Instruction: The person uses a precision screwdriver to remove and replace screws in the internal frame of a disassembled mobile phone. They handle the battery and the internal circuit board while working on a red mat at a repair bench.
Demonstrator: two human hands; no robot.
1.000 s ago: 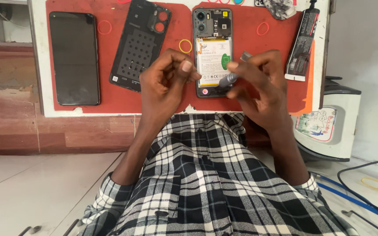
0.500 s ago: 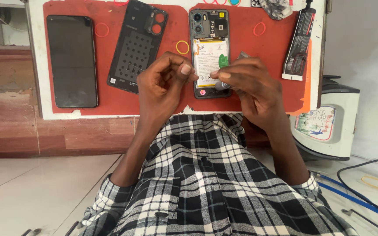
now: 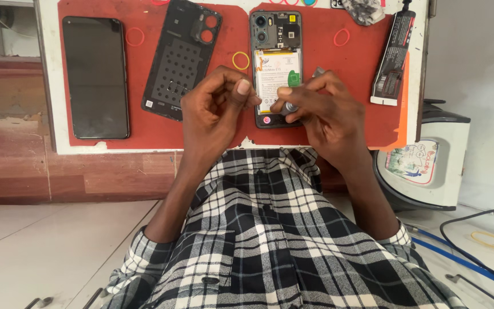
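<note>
The opened phone (image 3: 276, 68) lies back-side up on the red work mat (image 3: 235, 123), its long axis running straight away from the person, camera end far and charging end near. Both hands meet over its near end. The right hand (image 3: 327, 111) pinches a small grey, slender tool (image 3: 299, 94), probably a screwdriver or tweezers though too much is hidden to say which, with its fingers closed round it and the tip angled down and left toward the lower part of the phone. The left hand (image 3: 215, 109) is curled, thumb pressed toward the bent forefinger at the phone's left edge; whether it holds a tiny part between them cannot be told. The phone sits just ahead of the fingertips of both hands, the right slightly nearer its middle. To the left lie the removed black back cover (image 3: 181, 57) and a separate dark screen panel (image 3: 95, 77); a yellow rubber ring (image 3: 240, 60) lies between cover and phone, and a black glue tube (image 3: 393, 57) rests at the right.
</note>
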